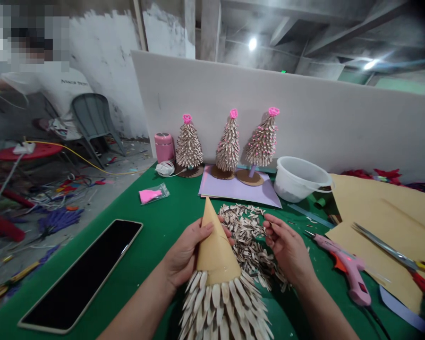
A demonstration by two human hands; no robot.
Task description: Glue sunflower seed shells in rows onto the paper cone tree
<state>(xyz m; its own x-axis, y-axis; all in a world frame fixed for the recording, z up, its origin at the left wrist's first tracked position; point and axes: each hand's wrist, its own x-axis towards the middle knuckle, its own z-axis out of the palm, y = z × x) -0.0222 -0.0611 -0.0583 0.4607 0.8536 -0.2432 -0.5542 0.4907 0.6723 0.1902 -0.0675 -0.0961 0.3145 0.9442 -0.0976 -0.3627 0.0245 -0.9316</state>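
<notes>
Grips part-covered cone [217, 257] with left hand [187, 249] over green table [163, 224] | pinches apparent flake [265, 220] in right hand [286, 243] beside flake pile [246, 229] | best steadied by bare upper part, overlapping flake rows [225, 297] evenly

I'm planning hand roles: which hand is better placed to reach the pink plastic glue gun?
Probably the right hand: it's nearer the glue gun, while the left hand holds the smooth tan cone.

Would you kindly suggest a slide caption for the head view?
Left hand holds a partly covered cone; right hand beside loose pale flakes.
</notes>
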